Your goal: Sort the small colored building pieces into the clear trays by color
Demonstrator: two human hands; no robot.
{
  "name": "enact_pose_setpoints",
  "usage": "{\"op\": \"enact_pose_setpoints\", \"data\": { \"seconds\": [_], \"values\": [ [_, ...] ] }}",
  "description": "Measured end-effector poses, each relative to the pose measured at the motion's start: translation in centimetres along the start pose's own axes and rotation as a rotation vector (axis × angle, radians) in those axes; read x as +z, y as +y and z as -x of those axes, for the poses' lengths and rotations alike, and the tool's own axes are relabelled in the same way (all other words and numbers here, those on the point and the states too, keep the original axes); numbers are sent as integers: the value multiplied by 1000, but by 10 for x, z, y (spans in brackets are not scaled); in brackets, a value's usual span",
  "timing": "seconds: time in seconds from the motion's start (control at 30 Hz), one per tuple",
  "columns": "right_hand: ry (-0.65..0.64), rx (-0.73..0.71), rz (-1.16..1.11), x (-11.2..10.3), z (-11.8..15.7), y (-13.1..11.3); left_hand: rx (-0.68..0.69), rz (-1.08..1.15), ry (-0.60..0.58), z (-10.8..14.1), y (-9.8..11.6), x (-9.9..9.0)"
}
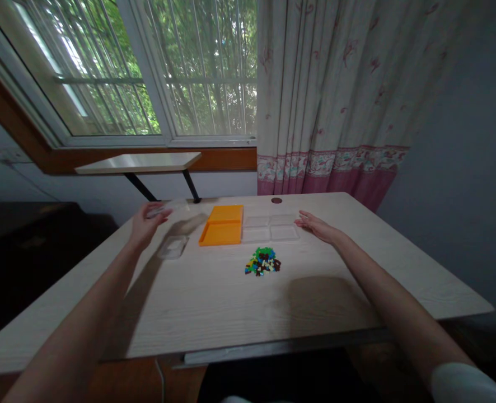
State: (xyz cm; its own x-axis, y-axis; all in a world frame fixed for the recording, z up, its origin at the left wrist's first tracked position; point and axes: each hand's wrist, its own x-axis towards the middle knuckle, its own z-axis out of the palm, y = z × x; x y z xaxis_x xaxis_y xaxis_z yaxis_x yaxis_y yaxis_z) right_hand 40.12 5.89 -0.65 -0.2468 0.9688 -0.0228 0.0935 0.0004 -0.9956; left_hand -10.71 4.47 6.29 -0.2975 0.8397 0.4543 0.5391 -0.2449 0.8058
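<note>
The clear plastic piece (179, 206) extends rightward from the left hand (145, 223), over the far left of the counter (214, 305); blur hides its long axis. The left fingers grip one end. The right hand (316, 226), loosely open, empty, reaches the clear trays (285, 233); contact is unclear.

Clear plastic item (159, 212) in left hand (144, 223)

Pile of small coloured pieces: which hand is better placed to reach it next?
Probably the right hand: it looks empty and is nearer the pile. The left hand is farther off, holding a clear plastic piece.
</note>
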Motion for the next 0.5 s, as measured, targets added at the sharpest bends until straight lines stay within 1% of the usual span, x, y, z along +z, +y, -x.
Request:
{"op": "enact_pose_setpoints", "data": {
  "seconds": [0.03, 0.07, 0.1, 0.17, 0.23, 0.3, 0.33, 0.37, 0.43, 0.5],
  "values": [
    [14, -19, 14, 1, 0, 2, 11, 112, -50, 8, 12, 11],
    [43, -44, 31, 2, 1, 3, 28, 183, -126, 16, 25, 23],
    [93, -75, 51, 3, 1, 5, 40, 209, -175, 26, 38, 36],
    [243, -167, 107, 6, 4, 6, 83, 180, -254, 47, 62, 63],
    [400, -301, 196, 11, 10, 1, 113, 179, -372, 69, 83, 89],
    [474, -453, 310, 20, 20, -9, 129, 217, -480, 88, 100, 113],
    [464, -516, 363, 26, 27, -15, 134, 248, -519, 96, 107, 124],
    [427, -568, 414, 34, 33, -22, 132, 276, -537, 103, 113, 133],
    [314, -665, 543, 52, 45, -36, 130, 302, -579, 114, 122, 150],
    [196, -745, 639, 71, 54, -46, 130, 351, -570, 121, 126, 161]
  ]
}}
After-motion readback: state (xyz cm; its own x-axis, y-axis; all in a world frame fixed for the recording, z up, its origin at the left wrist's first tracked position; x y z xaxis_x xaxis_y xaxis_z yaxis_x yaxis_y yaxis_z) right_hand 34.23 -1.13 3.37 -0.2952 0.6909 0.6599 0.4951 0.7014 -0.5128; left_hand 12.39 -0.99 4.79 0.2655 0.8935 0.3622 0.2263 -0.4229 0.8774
